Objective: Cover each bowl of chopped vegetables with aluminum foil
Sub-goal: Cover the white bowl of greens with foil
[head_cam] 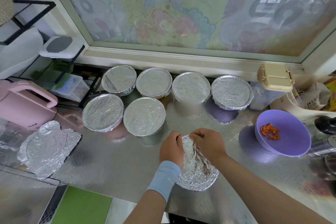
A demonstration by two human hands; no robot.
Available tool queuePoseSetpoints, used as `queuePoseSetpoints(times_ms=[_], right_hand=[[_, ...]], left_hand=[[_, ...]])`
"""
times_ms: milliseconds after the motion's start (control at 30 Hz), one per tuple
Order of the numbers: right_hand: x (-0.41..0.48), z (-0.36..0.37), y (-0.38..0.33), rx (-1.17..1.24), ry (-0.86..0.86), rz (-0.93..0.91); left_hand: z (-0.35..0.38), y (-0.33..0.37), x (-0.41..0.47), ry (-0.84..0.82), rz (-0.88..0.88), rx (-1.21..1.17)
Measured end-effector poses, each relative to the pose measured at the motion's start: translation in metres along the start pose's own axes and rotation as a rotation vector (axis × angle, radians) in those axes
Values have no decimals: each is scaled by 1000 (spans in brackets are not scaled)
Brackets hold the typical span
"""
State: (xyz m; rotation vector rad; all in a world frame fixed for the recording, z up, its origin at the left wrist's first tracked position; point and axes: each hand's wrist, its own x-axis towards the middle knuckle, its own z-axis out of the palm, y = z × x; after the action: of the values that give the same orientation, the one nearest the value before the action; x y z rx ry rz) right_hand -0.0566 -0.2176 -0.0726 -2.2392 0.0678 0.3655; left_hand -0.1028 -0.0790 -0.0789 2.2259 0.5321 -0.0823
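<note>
Both hands hold one crinkly sheet of foil (pixel 197 166) over the shiny metal counter (pixel 118 162). This foil is to the left of the purple bowl (pixel 291 143), nearer the person. It is silver and full of wrinkles, and its bottom edge curves round like a dish. The left hand (pixel 171 148) pinches the top edge of the foil with bent fingers. The right hand (pixel 209 142) pinches the same edge just beside it. A soft blue band (pixel 163 178) wraps the left wrist.

The purple bowl is smooth, round plastic with no cover. Small orange cubes (pixel 270 132) lie in it on one side.

Six covered bowls (pixel 144 116) stand to the left of the purple bowl, farther back. Each has a flat, round top of wrinkly foil folded down over the rim. They sit close together in two rows.

Far left of the purple bowl, loose foil sheets (pixel 47 147) lie flat on the counter, with round bowl marks pressed in them. A smooth pink jug (pixel 23 103) stands behind them. A tan box (pixel 274 76) with clips sits behind the purple bowl.
</note>
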Motion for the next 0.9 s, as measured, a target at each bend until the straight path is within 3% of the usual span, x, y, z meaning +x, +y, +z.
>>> queuePoseSetpoints(times_ms=[233, 333, 500, 633, 733, 900], right_hand=[[-3, -4, 4, 2, -39, -46], [-9, -3, 7, -53, 28, 6], [-6, -5, 3, 7, -5, 44], [-2, -5, 4, 2, -21, 17], [-3, -5, 5, -30, -65, -21], [-12, -8, 13, 20, 0, 37]], left_hand=[[-5, 5, 14, -168, 67, -47], [-2, 4, 12, -130, 17, -103], [0, 5, 5, -96, -19, -71], [-3, 11, 9, -147, 7, 17], [-3, 12, 10, -183, 32, -45], [-1, 8, 3, -101, 12, -65]])
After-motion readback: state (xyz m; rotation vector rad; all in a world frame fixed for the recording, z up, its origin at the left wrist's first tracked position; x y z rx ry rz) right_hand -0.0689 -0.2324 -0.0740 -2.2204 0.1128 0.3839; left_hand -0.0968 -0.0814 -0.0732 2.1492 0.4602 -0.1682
